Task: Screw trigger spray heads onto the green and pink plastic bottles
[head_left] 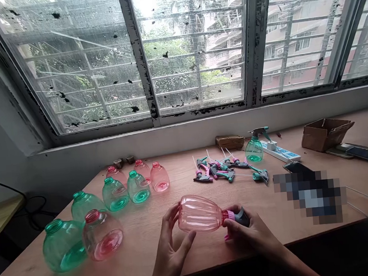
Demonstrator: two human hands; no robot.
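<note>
The pink bottle (pixel 201 214) lies sideways between the two grips, over the near part of the wooden surface (pixel 142 232). Its long axis goes almost level from left to right: the base is at the left grip (pixel 172 248), and the neck is at the right grip (pixel 252 231). The right grip is closed around the grey spray head (pixel 241 218), whose pink collar (pixel 230 215) meets the neck in nearly the same line as the bottle. This alignment seems to me the relation that matters most, and the right grip is the nearer one to the joint. I cannot tell how far the collar sits on the thread. The left grip curves loosely around the base, the thumb on the near side; whether it presses, I cannot tell. Beyond the right grip, somewhat to its left, loose spray heads (pixel 228 175) lie in a pile. To the left of the left grip stand uncapped bottles (pixel 102 235), green and pink.
</note>
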